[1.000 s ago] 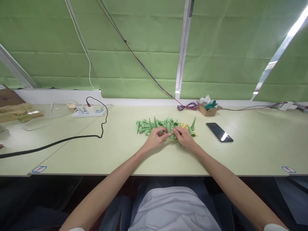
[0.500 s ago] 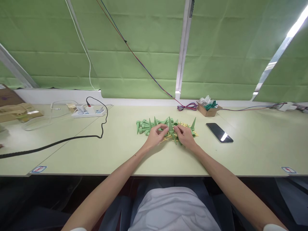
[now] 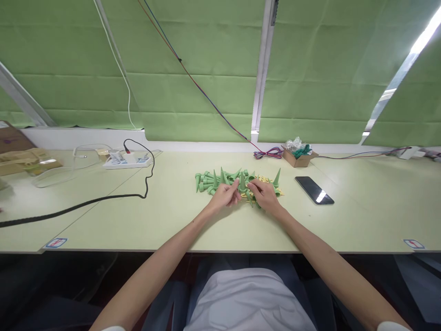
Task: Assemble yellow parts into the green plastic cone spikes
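Observation:
My left hand [image 3: 225, 195] is closed, its thumb and curled fingers at the side of a green plastic spike [image 3: 242, 182] whose point stands up. From the right, my right hand [image 3: 263, 193] reaches in close to the same spike, thumb and forefinger pinched together. What lies between those fingertips is too small to make out. Around both hands is a pile of similar green spikes [image 3: 207, 179], some lying, some pointing upward. Small yellow pieces [image 3: 265, 179] are scattered among them on the right. Another spike [image 3: 250, 198] points toward me just below the hands.
A black phone [image 3: 314, 190] lies right of the pile. Behind it stand a small cardboard box [image 3: 299, 159] with plastic wrap and a coiled red-blue cable [image 3: 268, 153]. To the left are a white power strip [image 3: 127, 161] and a thick black cable [image 3: 103, 198] across the table [image 3: 165, 220].
The upright spike between my hands has dropped slightly lower. My left fingers have curled in, with the thumb now pointing up. My right hand has barely shifted.

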Motion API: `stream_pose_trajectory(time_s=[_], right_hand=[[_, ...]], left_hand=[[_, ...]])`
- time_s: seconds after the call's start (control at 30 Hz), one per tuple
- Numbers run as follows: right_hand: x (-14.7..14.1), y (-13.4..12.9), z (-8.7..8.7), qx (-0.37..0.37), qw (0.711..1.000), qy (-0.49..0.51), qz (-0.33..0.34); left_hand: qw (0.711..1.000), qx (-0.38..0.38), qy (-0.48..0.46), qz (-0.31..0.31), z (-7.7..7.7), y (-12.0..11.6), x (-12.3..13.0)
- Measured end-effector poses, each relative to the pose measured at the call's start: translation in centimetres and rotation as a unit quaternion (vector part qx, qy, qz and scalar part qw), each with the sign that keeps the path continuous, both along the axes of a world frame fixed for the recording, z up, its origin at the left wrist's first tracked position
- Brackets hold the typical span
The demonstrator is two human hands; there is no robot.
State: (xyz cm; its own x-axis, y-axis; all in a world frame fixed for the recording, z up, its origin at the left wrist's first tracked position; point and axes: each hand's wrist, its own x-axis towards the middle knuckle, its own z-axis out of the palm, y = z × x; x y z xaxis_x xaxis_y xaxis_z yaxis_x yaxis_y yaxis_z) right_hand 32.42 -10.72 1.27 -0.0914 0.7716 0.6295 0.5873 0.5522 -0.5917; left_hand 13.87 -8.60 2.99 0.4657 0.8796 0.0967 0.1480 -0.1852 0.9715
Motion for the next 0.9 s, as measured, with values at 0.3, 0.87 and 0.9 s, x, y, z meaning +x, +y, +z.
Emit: stream_pose_trajectory(time_s=[0.3, 0.87, 0.9], right_hand=[[-0.05, -0.22, 0.15, 0.0, 0.999, -0.015, 0.037], [0.29, -0.2, 0.03, -0.031, 0.997, -0.005, 0.064], [0.31, -0.19, 0.02, -0.032, 0.997, -0.004, 0.066]], left_hand=[[0.999, -0.027, 0.005, -0.037, 0.04, -0.14, -0.21], [0.984, -0.117, -0.063, -0.116, 0.27, -0.17, -0.8], [0.985, -0.115, -0.062, -0.116, 0.32, -0.23, -0.81]])
